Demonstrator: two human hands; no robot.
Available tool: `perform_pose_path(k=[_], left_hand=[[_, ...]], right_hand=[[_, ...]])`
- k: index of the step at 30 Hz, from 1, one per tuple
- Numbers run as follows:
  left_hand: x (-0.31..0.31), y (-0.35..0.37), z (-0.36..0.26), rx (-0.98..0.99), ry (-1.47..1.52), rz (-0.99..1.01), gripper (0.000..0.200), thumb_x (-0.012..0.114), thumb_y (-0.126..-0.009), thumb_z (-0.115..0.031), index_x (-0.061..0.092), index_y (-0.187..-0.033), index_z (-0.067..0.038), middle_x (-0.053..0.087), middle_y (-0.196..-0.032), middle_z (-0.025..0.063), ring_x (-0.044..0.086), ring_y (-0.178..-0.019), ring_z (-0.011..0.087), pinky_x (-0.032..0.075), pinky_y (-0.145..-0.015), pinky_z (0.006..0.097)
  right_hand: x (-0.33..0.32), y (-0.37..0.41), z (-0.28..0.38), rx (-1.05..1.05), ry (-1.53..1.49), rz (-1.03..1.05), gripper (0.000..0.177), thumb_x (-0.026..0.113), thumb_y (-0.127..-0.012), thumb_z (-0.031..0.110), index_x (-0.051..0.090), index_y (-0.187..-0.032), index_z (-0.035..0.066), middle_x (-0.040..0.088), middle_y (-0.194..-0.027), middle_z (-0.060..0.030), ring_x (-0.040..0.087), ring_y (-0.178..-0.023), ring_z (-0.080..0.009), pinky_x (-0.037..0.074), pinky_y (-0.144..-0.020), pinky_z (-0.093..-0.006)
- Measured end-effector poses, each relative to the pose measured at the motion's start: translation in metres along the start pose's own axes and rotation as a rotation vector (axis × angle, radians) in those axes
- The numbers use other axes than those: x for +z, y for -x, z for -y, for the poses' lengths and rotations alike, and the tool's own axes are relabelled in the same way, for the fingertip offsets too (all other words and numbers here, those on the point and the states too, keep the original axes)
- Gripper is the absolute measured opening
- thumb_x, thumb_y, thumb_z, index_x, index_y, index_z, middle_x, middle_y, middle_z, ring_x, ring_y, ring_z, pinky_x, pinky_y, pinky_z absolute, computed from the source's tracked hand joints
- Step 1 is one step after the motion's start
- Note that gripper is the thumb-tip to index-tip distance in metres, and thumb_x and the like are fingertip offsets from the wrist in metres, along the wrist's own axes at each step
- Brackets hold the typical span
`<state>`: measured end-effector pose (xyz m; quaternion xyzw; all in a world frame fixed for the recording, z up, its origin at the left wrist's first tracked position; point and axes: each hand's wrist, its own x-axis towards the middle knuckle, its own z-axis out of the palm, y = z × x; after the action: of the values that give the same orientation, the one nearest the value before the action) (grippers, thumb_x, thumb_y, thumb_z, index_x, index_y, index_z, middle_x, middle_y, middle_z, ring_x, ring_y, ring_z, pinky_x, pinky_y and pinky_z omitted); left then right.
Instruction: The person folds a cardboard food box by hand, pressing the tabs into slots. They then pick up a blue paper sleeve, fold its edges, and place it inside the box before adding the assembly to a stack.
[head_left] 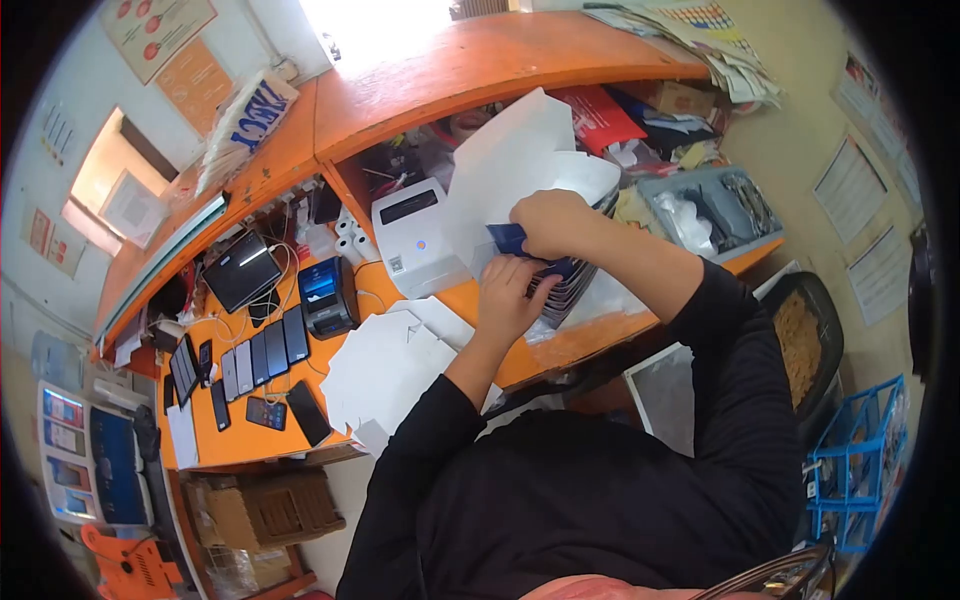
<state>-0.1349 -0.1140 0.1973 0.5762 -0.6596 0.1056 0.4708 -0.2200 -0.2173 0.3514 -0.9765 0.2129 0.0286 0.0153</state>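
the person's right hand [556, 225] is closed, its fingers pinching a dark blue piece [507, 238] beside a stack of thin dark layers [574, 290] on the orange desk [515, 366]. the left hand [512, 296] lies just nearer the body, fingers curled and partly closed by the stack's edge; whether it grips anything cannot be told. white sheets [515, 150] rise just beyond the hands. a white printer [412, 245] stands left of them, smartphones [265, 352] lie farther left, and a grey tray [752, 246] sits to their right.

Orange counter [425, 75]; pale walls [803, 135]
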Motion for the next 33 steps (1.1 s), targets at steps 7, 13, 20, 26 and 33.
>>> perform_pose_path(k=[7, 13, 20, 26, 33], left_hand=[[-0.015, -0.012, -0.022, 0.138, -0.021, -0.156, 0.027, 0.078, -0.067, -0.006, 0.066, -0.092, -0.007, 0.066, -0.086, 0.0078, 0.06, -0.084, 0.0299, 0.044, -0.077, 0.0418], [-0.002, -0.007, -0.014, -0.021, 0.153, -0.183, 0.029, 0.074, -0.065, -0.001, 0.067, -0.093, -0.005, 0.067, -0.088, 0.0091, 0.061, -0.088, 0.0328, 0.045, -0.078, 0.0435], [-0.008, 0.005, -0.011, -0.009, -0.071, -0.077, 0.031, 0.077, -0.063, -0.006, 0.066, -0.092, -0.005, 0.064, -0.091, 0.0123, 0.058, -0.092, 0.0366, 0.044, -0.08, 0.0447], [-0.035, 0.078, -0.006, -0.262, -0.158, -0.245, 0.036, 0.081, -0.072, -0.015, 0.059, -0.097, -0.002, 0.056, -0.097, 0.0156, 0.055, -0.096, 0.0357, 0.043, -0.081, 0.0445], [-0.04, 0.164, 0.066, -1.251, -0.526, 0.184, 0.077, 0.084, -0.07, -0.04, 0.041, -0.116, 0.004, 0.053, -0.115, 0.0228, 0.055, -0.108, 0.0423, 0.05, -0.09, 0.0463]], right_hand=[[0.022, 0.012, 0.012, 0.057, -0.163, -0.069, 0.032, 0.059, -0.087, 0.035, 0.068, -0.092, 0.004, 0.07, -0.085, -0.019, 0.069, -0.083, -0.0373, 0.054, -0.076, -0.0466], [0.018, 0.034, 0.026, 0.061, -0.254, -0.073, 0.052, 0.042, -0.097, 0.051, 0.063, -0.104, 0.004, 0.069, -0.083, -0.0212, 0.068, -0.08, -0.0402, 0.052, -0.075, -0.0504], [0.036, 0.037, 0.022, -0.015, -0.244, -0.203, 0.047, 0.049, -0.094, 0.051, 0.059, -0.11, 0.007, 0.069, -0.081, -0.02, 0.068, -0.079, -0.0391, 0.051, -0.071, -0.0494], [0.03, 0.039, 0.022, -0.002, -0.1, -0.256, 0.029, 0.067, -0.087, 0.033, 0.063, -0.106, 0.011, 0.069, -0.078, -0.0141, 0.068, -0.075, -0.0343, 0.052, -0.065, -0.0446], [0.031, 0.042, 0.027, 0.081, -0.126, -0.273, 0.028, 0.067, -0.088, 0.029, 0.064, -0.109, 0.011, 0.071, -0.089, -0.0147, 0.069, -0.084, -0.0328, 0.053, -0.072, -0.0432]])
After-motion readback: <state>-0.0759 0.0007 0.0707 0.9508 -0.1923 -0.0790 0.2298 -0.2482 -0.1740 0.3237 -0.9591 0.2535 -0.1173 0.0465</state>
